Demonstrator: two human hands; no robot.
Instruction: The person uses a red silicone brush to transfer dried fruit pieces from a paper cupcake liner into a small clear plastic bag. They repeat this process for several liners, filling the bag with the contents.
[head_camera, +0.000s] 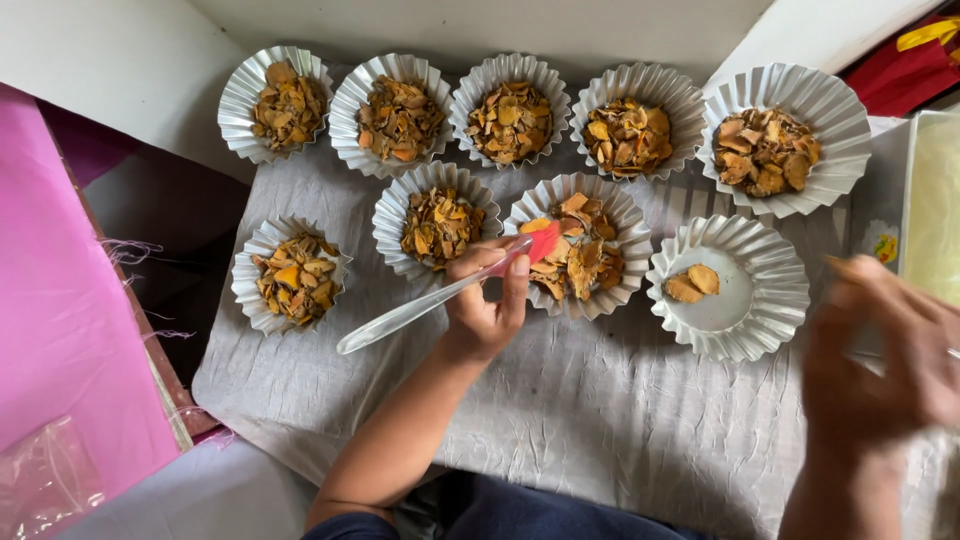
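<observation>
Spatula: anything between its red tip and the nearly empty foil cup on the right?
Nothing visible. The left hand holds the spatula, tip over a filled cup. The nearly empty cup sits directly beside it; the blurred right hand hangs nearer, off to the side.

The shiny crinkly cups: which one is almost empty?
The foil cup at the right end of the nearer row, beside the blurred right hand. It holds only two orange-brown chips, while the eight others are heaped full.
</observation>
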